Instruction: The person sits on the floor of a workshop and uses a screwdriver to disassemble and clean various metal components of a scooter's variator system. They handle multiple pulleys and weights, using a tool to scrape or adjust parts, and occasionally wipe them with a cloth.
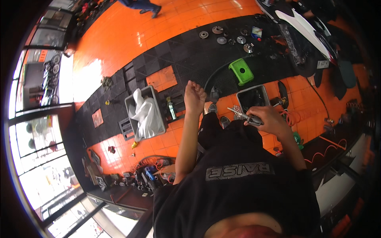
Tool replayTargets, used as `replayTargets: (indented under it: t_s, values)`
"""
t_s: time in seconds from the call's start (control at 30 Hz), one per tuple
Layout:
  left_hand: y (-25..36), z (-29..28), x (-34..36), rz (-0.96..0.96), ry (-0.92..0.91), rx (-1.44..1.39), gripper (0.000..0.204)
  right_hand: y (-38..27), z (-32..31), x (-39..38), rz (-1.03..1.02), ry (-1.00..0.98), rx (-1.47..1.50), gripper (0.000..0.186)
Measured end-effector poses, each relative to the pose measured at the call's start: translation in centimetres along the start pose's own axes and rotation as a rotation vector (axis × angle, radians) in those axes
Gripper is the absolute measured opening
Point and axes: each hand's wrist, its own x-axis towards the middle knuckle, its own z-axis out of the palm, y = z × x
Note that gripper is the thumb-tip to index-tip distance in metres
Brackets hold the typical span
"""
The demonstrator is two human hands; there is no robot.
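My right hand [269, 119] grips a dark-handled air blow gun [254, 119], whose thin metal nozzle points left in front of my body. Just beyond that hand sits a grey bin [239, 98] with a dark inside. Raised at the middle, my left hand [195, 96] has its fingers curled in, and nothing shows in it. A bottle [170, 108] with a green label is on the floor to its left. Further left, a grey crate [160, 115] has a white plastic bag [143, 115] in it. A bright green plastic cover [246, 74] lies on the black mat beyond the bin.
Round metal parts [222, 40] and a blue and white container [257, 32] lie on the black mat [186, 51]. A white motorcycle [303, 29] stands far right. Orange coiled hose [293, 118] is at my right. Tools [149, 176] crowd the lower left. Another person's legs [143, 6] show far off.
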Motion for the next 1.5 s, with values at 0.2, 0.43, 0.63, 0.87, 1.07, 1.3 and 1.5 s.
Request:
replayTargets:
  t_s: [0.2, 0.43, 0.63, 0.87, 1.07, 1.3, 1.5]
  values:
    - [5.7, 2.1, 8.2, 0.066, -0.080, 0.171, 0.027, -1.1, -1.1, 2.7, 0.213, 0.125, 0.096, 0.027]
    - [8.5, 5.1, 15.5, 0.127, -0.112, 0.512, 0.025, -1.6, -2.6, 9.3, 0.285, 0.189, 0.055, 0.034]
    - [5.0, 4.7, 22.7, -0.235, -0.256, 0.516, 0.027, 2.0, -4.2, 18.4, 0.233, 0.124, -0.019, 0.043]
    - [9.2, 6.1, 34.0, -0.258, -0.146, 0.168, 0.023, 8.8, -9.1, 31.6, 0.169, 0.036, 0.088, 0.043]
    - [17.4, 10.7, 41.9, -0.027, -0.184, 0.240, 0.021, 13.3, -14.9, 37.9, 0.191, 0.101, 0.062, 0.043]
    - [15.1, 14.8, 49.3, -0.221, 0.022, 0.349, 0.034, 14.2, -17.9, 42.1, 0.294, 0.118, 0.242, 0.044]
    - [15.8, 18.2, 56.5, -0.149, -0.080, 0.574, 0.037, 14.2, -20.9, 46.7, 0.421, 0.113, 0.281, 0.041]
